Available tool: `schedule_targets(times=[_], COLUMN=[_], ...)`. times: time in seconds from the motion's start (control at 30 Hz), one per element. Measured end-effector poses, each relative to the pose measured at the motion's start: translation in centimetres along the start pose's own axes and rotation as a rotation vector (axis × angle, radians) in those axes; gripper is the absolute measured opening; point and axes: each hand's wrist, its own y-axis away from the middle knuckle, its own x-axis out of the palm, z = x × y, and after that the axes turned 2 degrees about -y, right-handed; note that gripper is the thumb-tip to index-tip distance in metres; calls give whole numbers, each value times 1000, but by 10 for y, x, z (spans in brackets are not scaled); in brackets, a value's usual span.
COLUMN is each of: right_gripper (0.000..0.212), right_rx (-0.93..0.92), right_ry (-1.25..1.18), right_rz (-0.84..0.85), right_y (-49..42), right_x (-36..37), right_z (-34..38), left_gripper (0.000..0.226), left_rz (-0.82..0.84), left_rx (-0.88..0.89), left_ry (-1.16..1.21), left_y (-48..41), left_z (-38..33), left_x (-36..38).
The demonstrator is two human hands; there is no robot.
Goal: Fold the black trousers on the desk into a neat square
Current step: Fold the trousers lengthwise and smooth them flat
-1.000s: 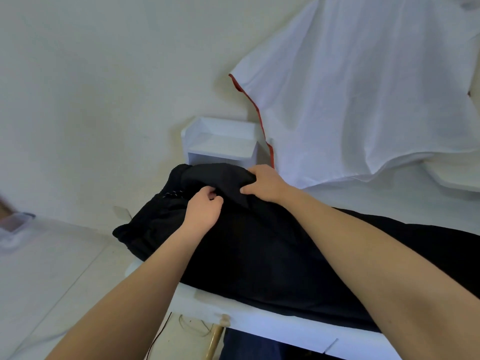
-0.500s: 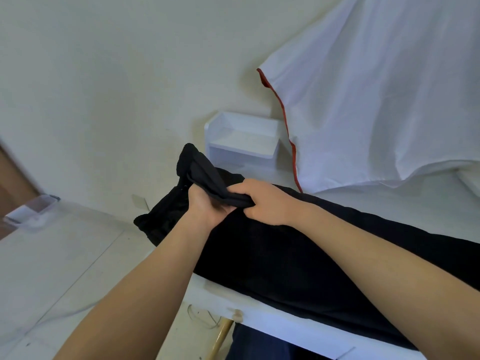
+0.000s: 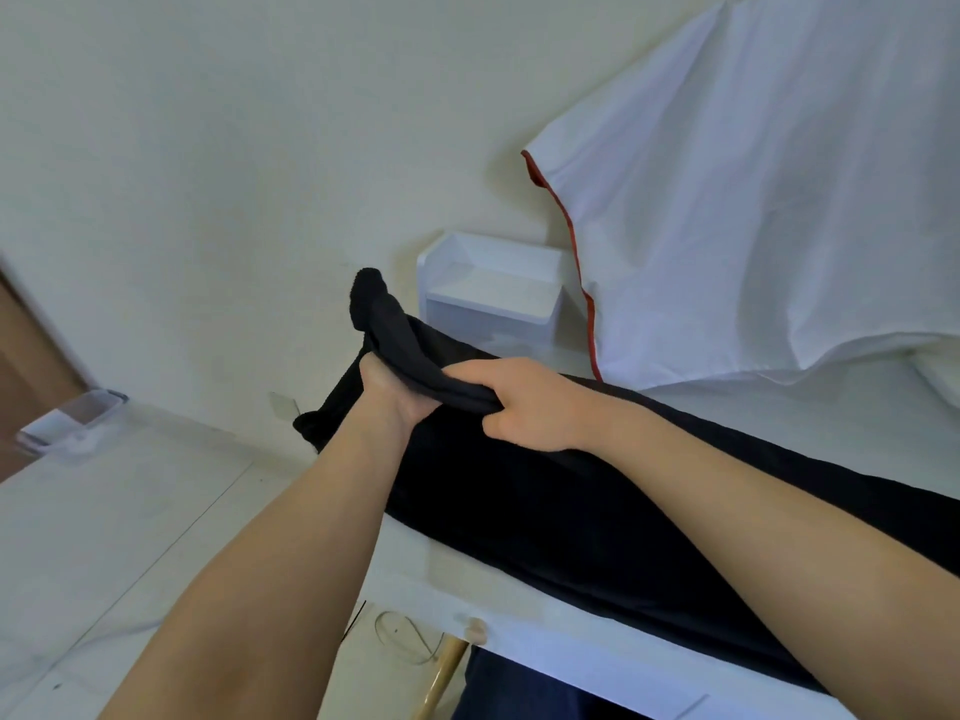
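The black trousers point(image 3: 571, 511) lie stretched along the white desk point(image 3: 519, 631), running from the left end off to the right edge of view. Their left end is bunched into a thick roll that sticks up and to the left. My left hand point(image 3: 389, 397) grips this roll from below. My right hand point(image 3: 524, 407) grips the same roll just to the right, fingers curled over the cloth. The two hands sit close together, raised a little above the desk.
A small white shelf box point(image 3: 493, 298) stands at the back of the desk against the wall. A white cloth with a red hem point(image 3: 753, 226) hangs at the right. The light floor point(image 3: 104, 537) lies to the left, with a wooden desk leg point(image 3: 441, 672) below.
Both hands gathered the trousers' left end into a roll and lifted it off the desk. The view shifted so the desk and shelf sit further right.
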Motion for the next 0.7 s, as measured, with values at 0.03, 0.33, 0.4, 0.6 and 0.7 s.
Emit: schedule_targets(times=[0.03,0.33,0.4,0.6,0.7], right_gripper=[65,76,75,71,69], right_rx=[7,27,7,-47,-51], right_ry=[18,317,378,524,543], right_rz=[-5,83,87,138,164], right_y=[2,-7,-8,-2,1], right_x=[4,48,53,74,84], right_z=[-2,-3,-3,-1,-2], left_gripper=[48,86,95,52,38], left_rz=[-11,-122,-125,-236,-367], left_rx=[-49,-115,-96,48,120], left_ry=[-32,-370,-573,-1184,-1236], left_y=[0,9,11,16,14], left_z=[-4,-46,-58,-70,-67], left_x=[-5,-47,-52,-64,-69])
